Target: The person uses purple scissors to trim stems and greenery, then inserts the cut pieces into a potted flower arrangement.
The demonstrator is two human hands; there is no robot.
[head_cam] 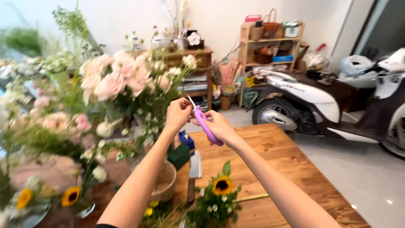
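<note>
Blooms fill the left of the frame: pink roses (112,80) at upper left, small sunflowers (71,195) at lower left, a woven basket (163,181) beside them. At centre my left hand (178,115) is pinched shut near the blade tip of the purple-handled scissors (206,124); what it pinches is too small to tell. My right hand (219,126) has its grip closed around the handles. To cut well, I'd judge, keep both wrists steady and fingertips off the blade. Below, another sunflower (222,185) lies on the wooden bench (270,147); a white scooter (312,101) stands at right
</note>
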